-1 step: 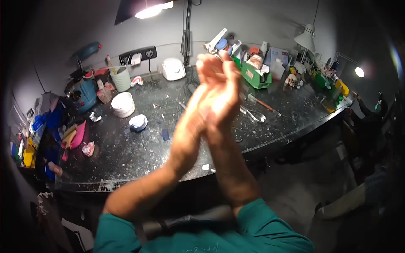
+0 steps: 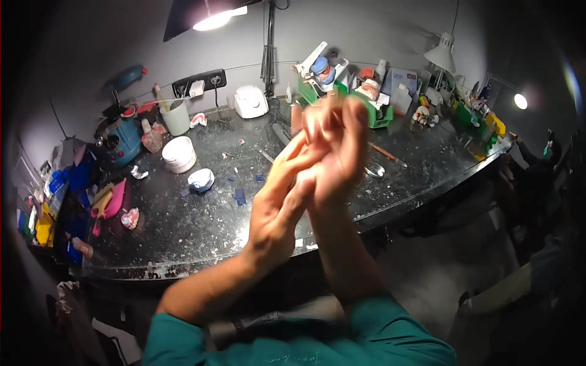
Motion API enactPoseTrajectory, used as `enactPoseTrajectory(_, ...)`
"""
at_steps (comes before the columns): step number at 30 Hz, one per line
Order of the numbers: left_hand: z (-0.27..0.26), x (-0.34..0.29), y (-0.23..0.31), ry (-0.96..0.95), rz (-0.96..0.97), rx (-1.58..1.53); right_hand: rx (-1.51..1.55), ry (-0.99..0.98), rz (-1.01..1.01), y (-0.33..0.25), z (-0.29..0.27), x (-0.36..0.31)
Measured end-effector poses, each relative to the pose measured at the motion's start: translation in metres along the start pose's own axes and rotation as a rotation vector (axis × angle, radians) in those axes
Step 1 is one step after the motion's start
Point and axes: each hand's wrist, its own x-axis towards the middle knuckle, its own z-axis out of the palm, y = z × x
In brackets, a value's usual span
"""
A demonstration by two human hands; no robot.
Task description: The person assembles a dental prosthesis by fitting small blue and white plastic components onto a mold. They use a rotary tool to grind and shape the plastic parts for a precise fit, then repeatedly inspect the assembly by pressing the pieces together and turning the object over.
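Note:
Over the workbench point(image 2: 165, 238), my left hand point(image 2: 271, 213) and my right hand point(image 2: 336, 161) press against each other. The left hand's fingers stretch up along the right palm. My right hand's palm shows, its fingers loosely bent and partly smeared by motion. I see no object between them. Behind my right hand, a knife-like tool with a brown handle point(image 2: 386, 154) and a shiny metal tool point(image 2: 375, 169) lie partly hidden. Left of the hands are a blue-and-white lump point(image 2: 201, 180) and a small blue piece point(image 2: 240, 196).
A white bowl point(image 2: 179, 155), a ribbed cup of tools point(image 2: 176, 118) and a pink-and-white dental model point(image 2: 130, 218) stand left. At the back are a white device point(image 2: 251, 101), green bins with dental models point(image 2: 383, 117) and a lamp point(image 2: 213, 19). Another person point(image 2: 537, 165) is far right.
Both hands have shifted right, and their fingertips are lower. My right fingers are more bent, and the hands no longer cover the blue-topped dental model at the back.

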Motion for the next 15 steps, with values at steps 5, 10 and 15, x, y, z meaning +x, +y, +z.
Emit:
enactPoseTrajectory(5,-0.047,0.047,-0.021,-0.229,-0.206,-0.729,-0.923,-0.174,-0.103,0.004,0.011,-0.062)
enactPoseTrajectory(10,-0.024,0.063,-0.001,-0.330,0.388,0.807,-0.309,0.001,0.383,0.005,-0.002,-0.017)
enactPoseTrajectory(15,-0.017,0.069,0.013,0.188,-0.637,-0.134,-1.167,-0.527,-0.195,0.023,-0.009,-0.055)
